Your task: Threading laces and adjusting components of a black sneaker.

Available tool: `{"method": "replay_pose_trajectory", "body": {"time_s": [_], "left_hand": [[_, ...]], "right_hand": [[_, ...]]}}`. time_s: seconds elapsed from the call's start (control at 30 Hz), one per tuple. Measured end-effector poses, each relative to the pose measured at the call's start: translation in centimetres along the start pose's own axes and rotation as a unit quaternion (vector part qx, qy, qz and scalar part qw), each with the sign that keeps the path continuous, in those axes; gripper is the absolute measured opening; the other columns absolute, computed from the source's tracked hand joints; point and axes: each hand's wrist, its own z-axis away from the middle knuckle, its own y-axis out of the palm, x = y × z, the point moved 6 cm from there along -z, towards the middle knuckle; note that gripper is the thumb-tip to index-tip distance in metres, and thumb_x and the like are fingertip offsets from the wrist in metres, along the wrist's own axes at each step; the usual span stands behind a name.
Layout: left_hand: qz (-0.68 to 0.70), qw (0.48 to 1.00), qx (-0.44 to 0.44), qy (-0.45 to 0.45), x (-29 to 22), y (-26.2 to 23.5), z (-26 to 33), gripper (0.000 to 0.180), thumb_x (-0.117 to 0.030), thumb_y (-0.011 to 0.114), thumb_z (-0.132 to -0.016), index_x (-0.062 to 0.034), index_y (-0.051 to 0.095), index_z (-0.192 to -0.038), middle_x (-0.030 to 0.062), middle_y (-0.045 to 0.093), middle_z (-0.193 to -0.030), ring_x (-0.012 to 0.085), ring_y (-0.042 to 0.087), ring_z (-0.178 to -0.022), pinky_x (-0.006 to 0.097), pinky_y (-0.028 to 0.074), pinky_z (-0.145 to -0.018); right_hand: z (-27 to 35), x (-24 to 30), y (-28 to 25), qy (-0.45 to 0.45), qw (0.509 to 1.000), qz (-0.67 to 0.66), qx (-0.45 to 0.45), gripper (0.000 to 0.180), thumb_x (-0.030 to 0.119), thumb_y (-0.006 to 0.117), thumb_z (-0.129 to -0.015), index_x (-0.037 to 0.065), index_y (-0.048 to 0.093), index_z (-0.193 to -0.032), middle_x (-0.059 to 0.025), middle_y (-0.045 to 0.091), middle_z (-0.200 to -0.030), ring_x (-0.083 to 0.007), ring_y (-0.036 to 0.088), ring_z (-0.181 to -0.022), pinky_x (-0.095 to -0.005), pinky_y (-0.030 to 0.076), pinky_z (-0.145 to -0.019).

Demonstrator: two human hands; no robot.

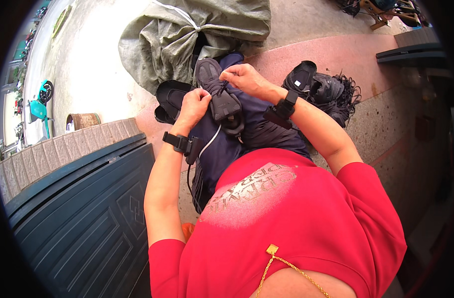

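Observation:
A dark grey shoe upper (218, 97) rests on my lap between my two hands, toe end pointing away from me. On its right side, my right hand (251, 81) pinches a black shoelace (221, 88) near the lacing. My left hand (193, 105) is closed in a pinch at the shoe's left edge; what its fingertips hold is too small to make out. Another black shoe upper (173, 97) lies just beyond my left hand. A white cord (210, 141) hangs beside the shoe over my dark blue trousers.
A large grey-green woven sack (197, 37), tied with white string, stands ahead. Several black shoe uppers (326, 89) with loose laces are piled to my right. A dark blue door panel (82, 218) is at the left; a turquoise bike (39, 109) stands outside near a round brown container (82, 121).

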Motion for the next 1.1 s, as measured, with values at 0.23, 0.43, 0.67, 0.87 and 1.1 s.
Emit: {"method": "replay_pose_trajectory", "body": {"time_s": [0.23, 0.43, 0.67, 0.87, 1.1], "left_hand": [[-0.146, 0.98, 0.065, 0.121, -1.7, -0.1, -1.6, 0.015, -0.014, 0.055, -0.074, 0.0004, 0.057, -0.074, 0.0161, 0.059, -0.069, 0.0281, 0.059, -0.068, 0.036, 0.045, -0.063], [-0.078, 0.994, 0.057, 0.055, -1.6, 1.2, -2.0, 0.015, -0.014, 0.056, -0.074, 0.0008, 0.058, -0.074, 0.0173, 0.059, -0.071, 0.0294, 0.059, -0.071, 0.036, 0.045, -0.064], [-0.067, 0.998, -0.009, 0.015, -1.0, 0.6, -1.1, 0.01, -0.007, 0.058, -0.072, 0.0023, 0.061, -0.076, 0.0084, 0.058, -0.062, 0.0146, 0.053, -0.058, 0.028, 0.042, -0.057], [0.046, 0.996, -0.007, -0.071, -0.5, 1.1, -1.1, 0.014, -0.008, 0.058, -0.068, 0.003, 0.063, -0.075, 0.0179, 0.061, -0.071, 0.0262, 0.061, -0.067, 0.033, 0.046, -0.063], [-0.009, 1.0, -0.023, -0.016, -1.4, 1.3, -0.8, 0.019, -0.004, 0.06, -0.066, 0.0049, 0.062, -0.082, 0.0101, 0.061, -0.071, 0.0144, 0.057, -0.066, 0.026, 0.045, -0.062]], "right_hand": [[-0.5, 0.1, 0.1, 0.0, 1.0, 0.022, 0.012, 0.022, 0.02, 0.052, -0.086, 0.001, 0.063, -0.086, 0.0049, 0.048, -0.06, -0.0025, 0.04, -0.054, -0.0191, 0.033, -0.047], [-2.3, 0.1, 1.4, -0.02, 0.996, 0.076, 0.03, 0.019, 0.017, 0.053, -0.084, 0.0, 0.061, -0.088, 0.0025, 0.048, -0.061, -0.0036, 0.041, -0.055, -0.0198, 0.036, -0.05], [-0.9, 5.3, -0.2, -0.339, 0.863, 0.302, -0.22, 0.035, 0.007, 0.06, -0.067, 0.003, 0.052, -0.101, -0.0104, 0.058, -0.07, -0.0262, 0.056, -0.061, -0.0335, 0.046, -0.059], [0.3, -2.5, 0.9, -0.088, 0.959, 0.268, -0.01, 0.022, 0.009, 0.057, -0.068, 0.003, 0.054, -0.09, -0.0112, 0.059, -0.072, -0.0293, 0.058, -0.07, -0.0371, 0.045, -0.063], [-0.9, -3.7, 1.2, -0.077, 0.968, 0.236, -0.035, 0.025, 0.004, 0.059, -0.069, 0.0, 0.053, -0.092, -0.0111, 0.057, -0.075, -0.0239, 0.056, -0.07, -0.0325, 0.045, -0.064]]}}
